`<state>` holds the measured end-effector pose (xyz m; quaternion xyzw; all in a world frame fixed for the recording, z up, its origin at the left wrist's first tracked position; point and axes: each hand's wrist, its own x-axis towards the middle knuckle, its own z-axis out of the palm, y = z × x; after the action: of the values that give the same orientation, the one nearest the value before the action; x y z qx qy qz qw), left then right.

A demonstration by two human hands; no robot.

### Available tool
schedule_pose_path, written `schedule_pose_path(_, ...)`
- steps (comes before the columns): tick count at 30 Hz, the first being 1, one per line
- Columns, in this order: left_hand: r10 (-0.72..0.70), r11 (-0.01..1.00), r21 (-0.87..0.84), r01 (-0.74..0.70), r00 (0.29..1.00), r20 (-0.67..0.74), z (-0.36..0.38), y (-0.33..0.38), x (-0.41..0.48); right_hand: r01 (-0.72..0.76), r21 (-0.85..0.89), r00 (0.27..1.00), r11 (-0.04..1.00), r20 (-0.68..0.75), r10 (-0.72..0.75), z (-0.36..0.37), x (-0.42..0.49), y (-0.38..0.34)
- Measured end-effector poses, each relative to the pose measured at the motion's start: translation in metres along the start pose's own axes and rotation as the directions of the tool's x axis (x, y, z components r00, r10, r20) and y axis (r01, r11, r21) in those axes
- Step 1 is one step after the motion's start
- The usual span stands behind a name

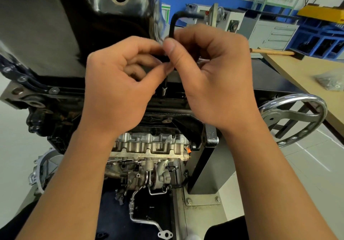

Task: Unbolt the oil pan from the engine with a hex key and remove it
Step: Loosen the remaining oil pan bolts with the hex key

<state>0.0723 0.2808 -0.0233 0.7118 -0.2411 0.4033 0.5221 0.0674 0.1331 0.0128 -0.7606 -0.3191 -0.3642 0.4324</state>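
I am holding the hex key (172, 25) with both hands. My left hand (119, 83) is pinching the upright shaft between thumb and curled fingers. My right hand (214, 76) is gripping it just beside, thumb against the shaft. The key's bent arm is pointing right above my fingers. Its lower end is meeting a bolt (163, 90) at the near edge of the oil pan (55, 35), which is sitting on the upturned engine (149, 146). A handwheel (294, 117) is standing to the right.
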Motion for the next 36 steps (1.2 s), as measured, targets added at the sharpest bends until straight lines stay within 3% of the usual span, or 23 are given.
schedule_pose_path(8,0.042,0.997,0.056,-0.05,0.99,0.137,-0.008,0.004,0.001,-0.01,-0.001,0.988,1.0,0.157,0.01,-0.001,0.0,-0.003)
schedule_pose_path(17,0.026,0.995,0.102,-0.023,0.999,-0.037,0.003,0.008,-0.001,0.024,0.025,0.999,0.999,-0.022,-0.024,0.002,-0.001,-0.003)
schedule_pose_path(22,0.044,0.999,-0.013,-0.043,0.991,0.127,0.003,0.007,-0.002,0.031,0.017,0.997,0.999,0.071,-0.032,-0.001,-0.002,-0.001)
schedule_pose_path(30,0.041,0.995,0.094,-0.032,0.995,-0.093,0.014,0.012,-0.004,0.037,-0.005,0.999,0.999,-0.007,-0.037,0.001,-0.001,0.0)
schedule_pose_path(36,0.0,0.999,-0.047,0.009,0.983,0.183,0.006,0.008,-0.003,0.022,0.072,0.998,0.997,0.061,-0.026,-0.002,-0.003,-0.002)
